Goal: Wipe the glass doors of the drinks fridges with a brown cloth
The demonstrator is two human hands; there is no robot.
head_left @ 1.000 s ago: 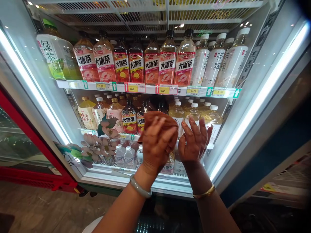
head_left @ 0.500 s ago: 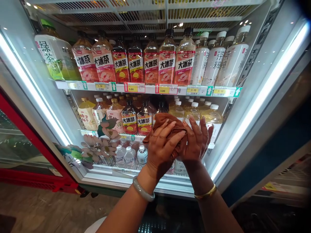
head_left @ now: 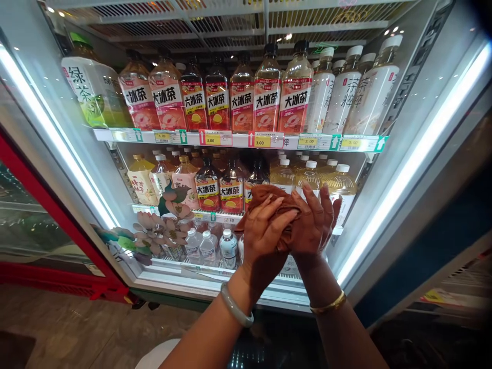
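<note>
A brown cloth is bunched under the fingers of my left hand, which presses it to the cooler's glass door. My right hand lies beside it with its fingers stretched up against the glass, and its thumb side meets the cloth. A faint reflection of the right fingers shows in the pane. A pale bangle circles my left wrist, and a gold bracelet my right one. Behind the glass, part of the middle row of bottles is hidden by the hands and cloth.
Tea bottles stand in rows on the cooler's shelves, with price tags along the edge. Flower decals mark the glass at lower left. A red-framed cooler adjoins on the left. Something white and round is at the bottom.
My left hand and the cloth have shifted slightly to the right, closer to my right hand. The right hand stays nearly in place on the glass. The whole view has moved a little.
</note>
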